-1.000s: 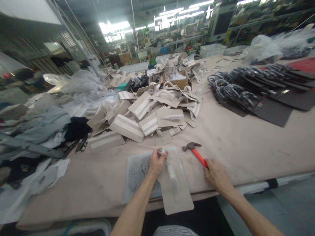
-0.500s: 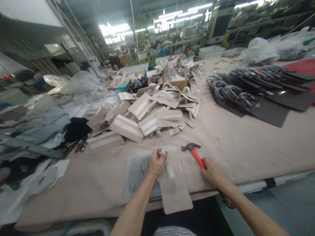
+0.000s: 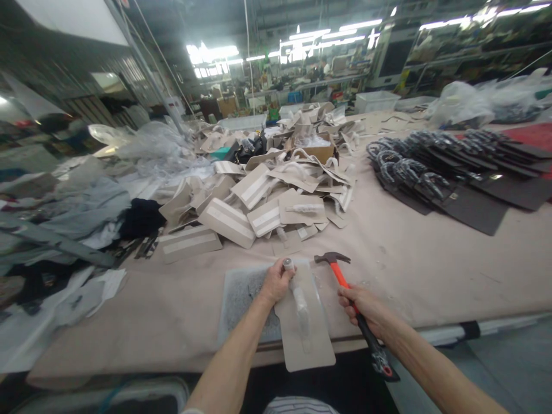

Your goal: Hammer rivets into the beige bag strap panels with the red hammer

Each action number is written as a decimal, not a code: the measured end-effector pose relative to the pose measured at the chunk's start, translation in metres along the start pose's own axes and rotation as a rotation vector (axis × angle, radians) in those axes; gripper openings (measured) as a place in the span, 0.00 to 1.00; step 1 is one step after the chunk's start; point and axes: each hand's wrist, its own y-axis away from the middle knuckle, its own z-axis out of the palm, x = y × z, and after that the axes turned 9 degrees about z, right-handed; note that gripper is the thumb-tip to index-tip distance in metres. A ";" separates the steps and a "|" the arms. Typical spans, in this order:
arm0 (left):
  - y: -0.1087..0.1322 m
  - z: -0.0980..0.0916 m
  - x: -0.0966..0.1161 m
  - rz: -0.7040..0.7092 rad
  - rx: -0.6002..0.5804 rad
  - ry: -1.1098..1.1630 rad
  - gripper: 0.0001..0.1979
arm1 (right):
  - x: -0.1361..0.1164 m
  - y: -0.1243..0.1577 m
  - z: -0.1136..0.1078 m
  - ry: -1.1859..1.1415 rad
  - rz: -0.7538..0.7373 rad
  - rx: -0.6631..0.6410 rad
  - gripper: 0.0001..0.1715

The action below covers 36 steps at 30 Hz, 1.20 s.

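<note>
Under my left hand (image 3: 277, 283) a beige panel (image 3: 308, 336) lies partly on the worn grey pad (image 3: 241, 302), its lower end jutting past the table edge. A plastic-wrapped handle strap (image 3: 301, 307) runs down the panel. My left fingers pinch a short punch (image 3: 288, 264), held upright with its round metal top showing; its lower end is hidden. To the right, my right hand (image 3: 360, 306) is closed around the orange and black handle of a claw hammer (image 3: 339, 275). The hammer's head hovers at or just above the table, beside the panel; contact is unclear.
Beyond the pad sits a heap of beige panels (image 3: 228, 221) with white strips and handles. Dark panels with wrapped handles (image 3: 470, 201) lie stacked to the right. Clear plastic bags (image 3: 159, 146) and cloth (image 3: 81, 198) cover the left side. A cardboard box (image 3: 323, 152) stands behind.
The hammer has shifted slightly left and its lower handle now shows more, with my right fingers wrapped round it. My left hand keeps the punch at the panel's top. The whole view has tilted slightly.
</note>
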 end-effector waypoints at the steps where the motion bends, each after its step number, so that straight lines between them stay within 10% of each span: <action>1: -0.001 -0.001 0.001 0.001 -0.011 -0.003 0.06 | -0.001 0.004 0.004 0.004 -0.023 0.007 0.08; 13: 0.014 0.006 0.000 0.114 -0.008 -0.211 0.07 | -0.034 0.070 0.021 0.841 -0.935 0.495 0.17; 20: 0.010 0.005 0.001 0.103 -0.015 -0.180 0.03 | -0.028 0.052 0.018 1.313 -0.787 0.468 0.11; 26: 0.009 0.004 0.001 0.098 -0.024 -0.149 0.05 | -0.052 0.077 0.017 0.927 -1.100 0.726 0.19; 32: 0.010 0.004 -0.004 0.076 -0.027 -0.165 0.07 | -0.023 0.041 0.013 1.254 -0.914 0.461 0.13; 36: 0.011 0.004 -0.003 0.089 -0.024 -0.161 0.06 | -0.031 0.043 0.012 1.282 -0.865 0.512 0.15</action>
